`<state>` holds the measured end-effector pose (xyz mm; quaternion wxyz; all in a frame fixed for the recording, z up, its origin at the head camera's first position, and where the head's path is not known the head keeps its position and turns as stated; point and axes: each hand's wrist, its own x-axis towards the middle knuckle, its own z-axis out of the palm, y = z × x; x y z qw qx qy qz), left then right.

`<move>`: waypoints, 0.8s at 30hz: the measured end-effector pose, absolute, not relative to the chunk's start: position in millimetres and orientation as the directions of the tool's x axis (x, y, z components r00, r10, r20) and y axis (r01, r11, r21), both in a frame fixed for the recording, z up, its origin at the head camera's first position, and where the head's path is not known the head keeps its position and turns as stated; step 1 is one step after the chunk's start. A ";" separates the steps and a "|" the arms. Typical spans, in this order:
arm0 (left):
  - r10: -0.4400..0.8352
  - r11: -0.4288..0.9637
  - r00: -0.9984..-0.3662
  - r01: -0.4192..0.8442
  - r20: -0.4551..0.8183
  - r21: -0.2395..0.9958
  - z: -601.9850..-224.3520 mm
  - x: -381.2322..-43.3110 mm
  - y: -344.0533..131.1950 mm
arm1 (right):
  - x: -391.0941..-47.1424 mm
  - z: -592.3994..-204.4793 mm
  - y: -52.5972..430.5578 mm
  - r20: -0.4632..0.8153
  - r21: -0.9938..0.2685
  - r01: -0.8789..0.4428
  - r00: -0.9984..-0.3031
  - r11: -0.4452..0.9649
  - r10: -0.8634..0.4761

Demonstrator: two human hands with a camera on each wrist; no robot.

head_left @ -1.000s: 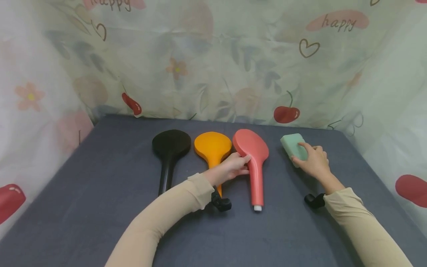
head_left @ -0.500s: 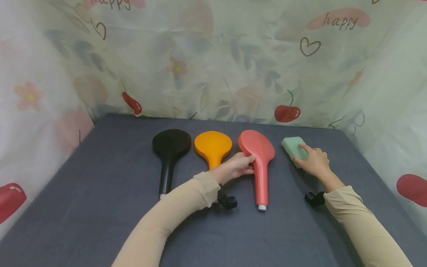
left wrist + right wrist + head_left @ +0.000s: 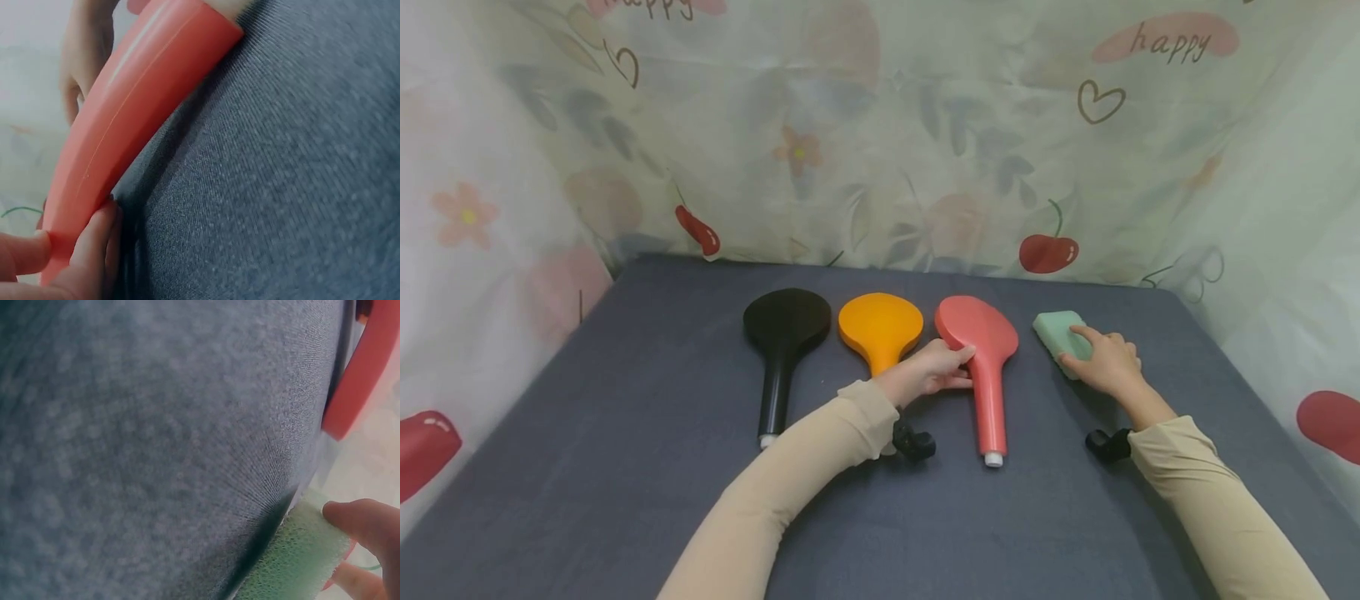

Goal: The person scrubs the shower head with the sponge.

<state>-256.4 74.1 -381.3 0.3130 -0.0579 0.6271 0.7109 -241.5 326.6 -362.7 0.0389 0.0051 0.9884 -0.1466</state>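
Observation:
My left hand pinches the neck of a coral-red handheld shower head, thumb on one side and fingers on the other. The shower head lies on the dark cloth with its round head pointing away and a white connector at the near end. In the left wrist view, its handle runs up past the thumb and fingers. My right hand grips a pale green sponge to the right of it. The right wrist view shows the sponge's porous side against the cloth, with the thumb on its edge.
A black shower head and an orange shower head lie in a row left of the red one. My left forearm covers much of the orange handle. A patterned curtain hangs behind and beside the dark cloth-covered table.
The red shower head has shifted right in my left hand, and its head now sits slightly lower in view. The sponge's far end has come down a little; my right hand keeps its grip.

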 end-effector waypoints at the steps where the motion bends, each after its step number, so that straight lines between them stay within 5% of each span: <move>1: 0.358 -0.002 -0.803 -0.510 -0.476 0.860 -381.2 -256.3 73.4 | -241.6 -362.8 326.8 -0.080 -0.290 0.021 -0.997 0.957 -0.003; 11: 0.285 0.147 -0.869 -0.378 -0.406 0.914 -380.3 -254.0 68.2 | -242.3 -362.1 326.4 -0.092 -0.291 0.022 -0.996 0.957 -0.005; 24: 0.367 0.253 -0.836 -0.334 -0.409 0.908 -361.3 -244.9 45.4 | -243.1 -362.9 327.8 -0.121 -0.265 0.027 -0.993 0.964 -0.006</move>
